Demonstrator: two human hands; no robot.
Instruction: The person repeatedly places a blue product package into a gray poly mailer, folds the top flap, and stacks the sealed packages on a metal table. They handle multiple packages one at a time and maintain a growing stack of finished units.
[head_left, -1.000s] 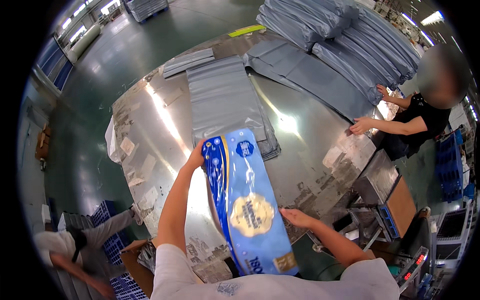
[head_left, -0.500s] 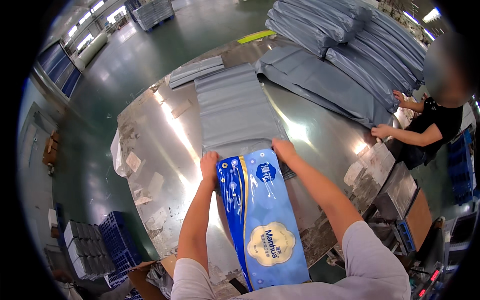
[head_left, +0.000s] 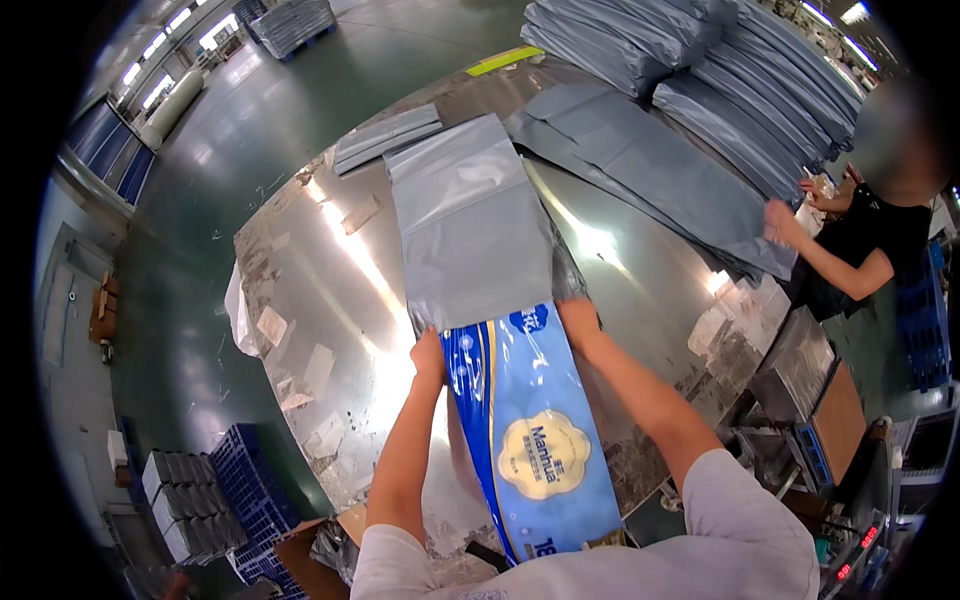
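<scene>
Blue plastic pack lies long on the steel table, its far end just inside the grey mailer bag's mouth. Left hand grips one bag edge, right hand the other; most of the pack sits outside.

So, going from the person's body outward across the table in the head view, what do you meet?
Blue package → left hand and right hand at its far end → grey bag → flat grey bags → yellow strip at the far edge.
</scene>
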